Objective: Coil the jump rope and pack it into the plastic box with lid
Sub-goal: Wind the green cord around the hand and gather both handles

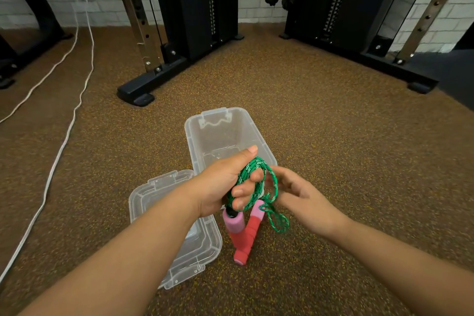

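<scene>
A speckled brown gym floor (320,115) is seen beneath weight machines. The clear lid (164,202) lies at left, the open plastic box (195,136) just beyond. The green jump rope (252,169), soft and light, is gripped in loose coils by the left hand (225,182); its pink handles (243,233) dangle stiffly. The right hand (300,197) is blurred, fingers seemingly spread beside the cord. The bundle is best taken around its gathered loops.

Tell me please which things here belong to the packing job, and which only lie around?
Belong to the job: green jump rope with pink handles, coiled in the left hand; right hand beside it; clear plastic box, open; lid on the floor.

Lying about: white cables; black gym machine frames.
</scene>
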